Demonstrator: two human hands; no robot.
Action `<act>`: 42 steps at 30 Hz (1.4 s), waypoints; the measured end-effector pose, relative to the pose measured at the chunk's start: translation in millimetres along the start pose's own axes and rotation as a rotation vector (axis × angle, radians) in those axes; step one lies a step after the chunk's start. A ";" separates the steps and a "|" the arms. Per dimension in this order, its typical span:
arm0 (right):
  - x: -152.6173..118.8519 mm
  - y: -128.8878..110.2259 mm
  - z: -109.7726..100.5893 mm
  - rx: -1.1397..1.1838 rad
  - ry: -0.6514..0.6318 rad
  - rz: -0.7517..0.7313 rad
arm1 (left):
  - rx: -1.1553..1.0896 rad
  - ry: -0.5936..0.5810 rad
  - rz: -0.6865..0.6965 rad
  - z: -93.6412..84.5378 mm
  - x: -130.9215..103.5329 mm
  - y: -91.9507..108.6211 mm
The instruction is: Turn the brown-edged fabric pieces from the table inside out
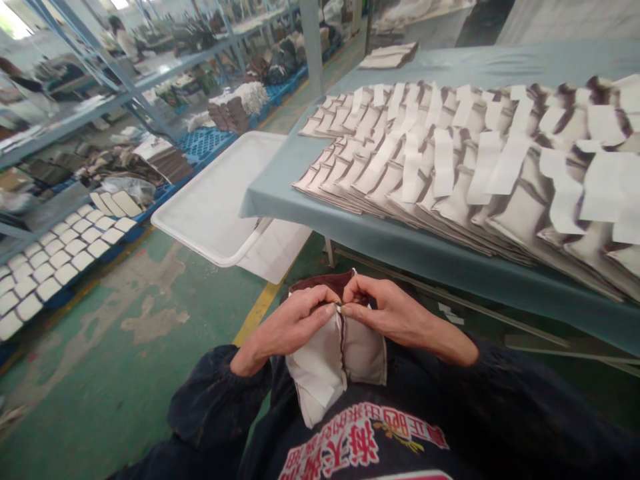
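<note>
Green floor is spreading off to our L, giving that elbow room to move. Upper R, the worktop is running its front edge from its L corner out past our R arm. Overlapping rows of cream-&-brown pieces are lying along that edge, many w/ white slips on top. A white tub is standing just beside the L corner, its rim passing partly behind it.

Our held piece is hanging off the worktop, below the front edge nr the L corner, against our dark garment. Its long axis is running away from us: brown fabric is pointing twd the front edge, w/ a shadowed gap btwn, & a cream corner at nr L is pointing back at us. The dark seam is following that axis btwn two cream panels.

Our L hand & R hand are nearly meeting at the seam's far end. Thumbs & forefingers are pinching fabric there; other fingers are curling, partly hidden, so we can't tell exactly how they're set.
</note>
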State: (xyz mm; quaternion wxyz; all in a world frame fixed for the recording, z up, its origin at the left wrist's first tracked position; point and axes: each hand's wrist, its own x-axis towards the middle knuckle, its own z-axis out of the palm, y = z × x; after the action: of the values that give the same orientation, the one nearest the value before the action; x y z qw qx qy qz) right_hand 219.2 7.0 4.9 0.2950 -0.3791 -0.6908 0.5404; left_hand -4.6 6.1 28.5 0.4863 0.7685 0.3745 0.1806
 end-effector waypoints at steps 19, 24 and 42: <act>-9.2 4.4 1.8 -0.540 0.183 -0.430 | 0.035 0.068 -0.092 3.2 0.8 0.5; -9.2 9.0 3.4 -0.675 0.153 -0.467 | 0.028 0.030 -0.140 3.8 -0.1 -1.4; -5.1 6.7 6.3 -1.026 0.082 -0.525 | -0.147 -0.032 -0.182 1.3 5.8 -14.7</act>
State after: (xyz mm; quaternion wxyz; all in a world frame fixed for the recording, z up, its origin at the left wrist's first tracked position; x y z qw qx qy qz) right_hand 218.2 0.3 -3.1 0.2242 -0.3103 -0.9234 0.0298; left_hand -5.9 13.3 14.4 0.5617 0.6964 0.4207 0.1503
